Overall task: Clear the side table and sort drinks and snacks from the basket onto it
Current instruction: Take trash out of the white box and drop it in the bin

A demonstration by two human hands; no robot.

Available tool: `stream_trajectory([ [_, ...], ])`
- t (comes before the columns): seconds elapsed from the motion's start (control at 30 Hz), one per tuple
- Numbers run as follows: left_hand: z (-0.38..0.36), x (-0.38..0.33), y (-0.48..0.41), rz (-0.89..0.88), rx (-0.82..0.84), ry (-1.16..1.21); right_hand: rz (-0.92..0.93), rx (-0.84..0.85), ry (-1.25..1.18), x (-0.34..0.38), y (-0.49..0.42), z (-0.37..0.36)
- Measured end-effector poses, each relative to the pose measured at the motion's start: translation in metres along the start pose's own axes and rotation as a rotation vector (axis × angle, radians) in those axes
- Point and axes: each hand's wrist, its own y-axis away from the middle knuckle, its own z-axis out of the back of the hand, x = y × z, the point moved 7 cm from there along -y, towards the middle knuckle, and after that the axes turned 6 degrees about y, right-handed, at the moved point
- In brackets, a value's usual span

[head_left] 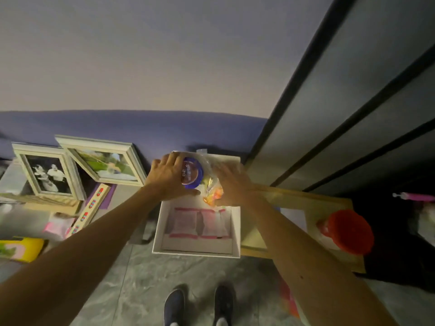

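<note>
A white open box (236, 231) stands on the floor in front of me, with two pink-edged packets (197, 223) lying flat inside. Over its far end my left hand (168, 176) grips a round blue-lidded tub (192, 172) from the left. My right hand (231, 183) holds a clear bag of orange and yellow sweets (211, 192) just right of the tub. The bag's top reaches up past the box's far edge.
Two framed pictures (44, 172) lean against the purple wall at left, beside a long narrow box (90, 211) and a yellow package (18, 249). A wooden low table (299, 198) with a red tub (348, 231) stands at right. A dark cabinet rises behind it. My shoes (197, 304) are below.
</note>
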Motion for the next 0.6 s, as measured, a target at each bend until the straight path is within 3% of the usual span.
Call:
stream_trajectory([
  [0.13,-0.017,0.007,-0.01,-0.017,-0.08,-0.147,-0.036,0.014,0.22,0.01,-0.018,-0.02],
  [0.23,-0.014,0.008,-0.009,-0.012,-0.124,-0.135,-0.055,-0.01,0.226,0.018,-0.025,-0.021],
  [0.33,-0.006,0.011,-0.005,0.022,-0.126,-0.107,-0.029,-0.067,0.037,0.018,-0.022,0.0],
  [0.5,0.028,0.004,0.016,0.108,-0.098,0.231,-0.13,-0.147,-0.316,-0.002,-0.002,0.04],
  [0.6,0.065,-0.005,0.033,0.113,-0.141,0.304,-0.191,-0.191,-0.466,-0.018,0.026,0.071],
])
